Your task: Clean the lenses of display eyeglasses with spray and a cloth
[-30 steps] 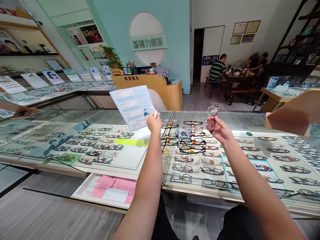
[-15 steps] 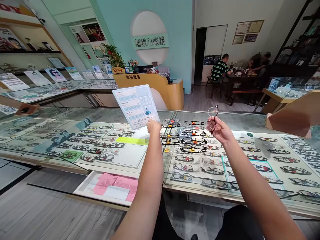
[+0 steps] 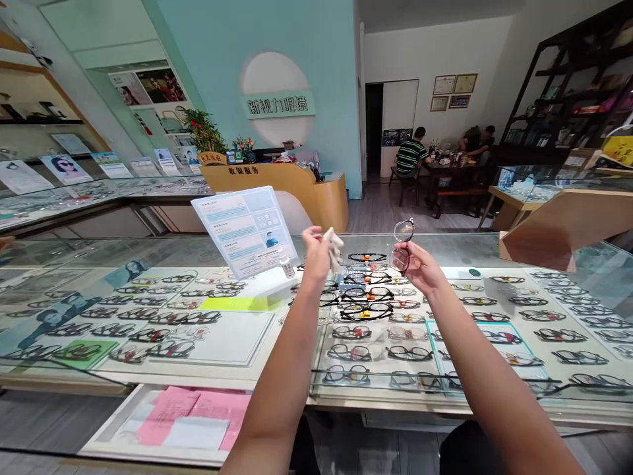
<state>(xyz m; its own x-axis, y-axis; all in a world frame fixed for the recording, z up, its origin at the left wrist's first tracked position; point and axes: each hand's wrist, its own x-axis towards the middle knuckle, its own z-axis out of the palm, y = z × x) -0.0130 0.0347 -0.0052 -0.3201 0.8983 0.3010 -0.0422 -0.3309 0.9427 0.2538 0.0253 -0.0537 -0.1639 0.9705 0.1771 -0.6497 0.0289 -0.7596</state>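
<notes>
My left hand (image 3: pixel 314 254) is closed on a crumpled off-white cloth (image 3: pixel 335 251), held up over the glass counter. In my right hand (image 3: pixel 424 269) a pair of eyeglasses (image 3: pixel 401 256) with thin dark rims is pinched and held on end, one round lens above the other. A gap separates the cloth from the eyeglasses. Left of my left hand stand a printed sign (image 3: pixel 242 231) and a small clear bottle (image 3: pixel 287 266) with a label. Below my hands, dark-framed glasses (image 3: pixel 368 310) are laid out in a column.
The glass display counter (image 3: pixel 257 379) holds rows of spectacles. A drawer (image 3: pixel 116 432) with pink papers (image 3: pixel 171 412) is pulled out at lower left. A wooden panel (image 3: pixel 554 227) stands at right. Behind are a cash desk (image 3: pixel 277 185) and two people seated at a table.
My left hand has moved right from the sign's lower corner, and the cloth now shows in it. The small bottle has come into sight. My right hand still holds the eyeglasses; the view has shifted.
</notes>
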